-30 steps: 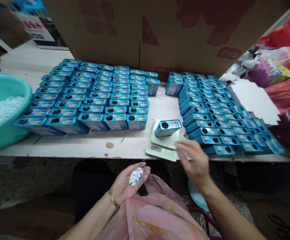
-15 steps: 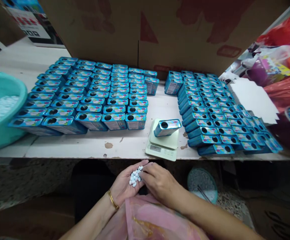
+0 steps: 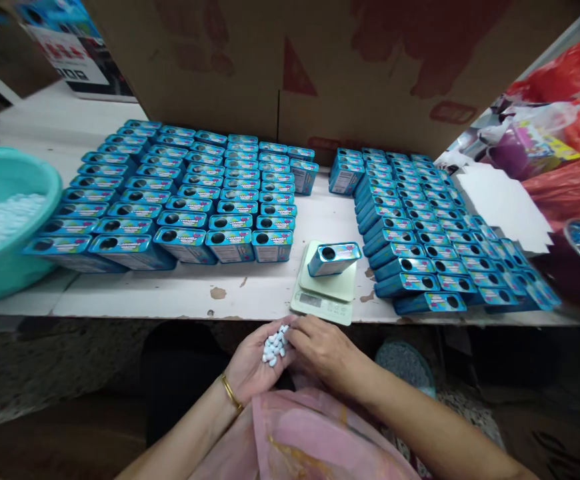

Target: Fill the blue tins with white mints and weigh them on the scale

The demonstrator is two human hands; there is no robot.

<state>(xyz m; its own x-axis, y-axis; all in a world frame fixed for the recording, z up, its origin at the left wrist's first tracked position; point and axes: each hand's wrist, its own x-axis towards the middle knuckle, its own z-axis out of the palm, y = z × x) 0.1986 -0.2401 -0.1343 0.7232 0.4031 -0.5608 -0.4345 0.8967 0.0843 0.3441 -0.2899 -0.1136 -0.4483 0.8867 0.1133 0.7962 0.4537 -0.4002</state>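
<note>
My left hand (image 3: 255, 360) is cupped palm up below the table edge, holding a small pile of pale blue-white candies (image 3: 274, 345). My right hand (image 3: 324, 347) is beside it with fingers curled together against the pile's right edge; what they pinch is hidden. Just above the hands, a pale green kitchen scale (image 3: 315, 304) sits at the table's front edge. Standing on its platform is a blue candy tin (image 3: 334, 259) with a dark round hole in its top. The scale's display cannot be read.
Rows of blue tins (image 3: 180, 220) stand at left and more tins (image 3: 420, 247) at right. A turquoise basin (image 3: 45, 200) of candies is at far left. A large cardboard box (image 3: 250, 67) closes off the back. Below the table is a bucket (image 3: 405, 363).
The view has shifted slightly. My right hand's fingers have moved a little up and right along the candies, which remain in my left palm. The tin on the scale stays put.
</note>
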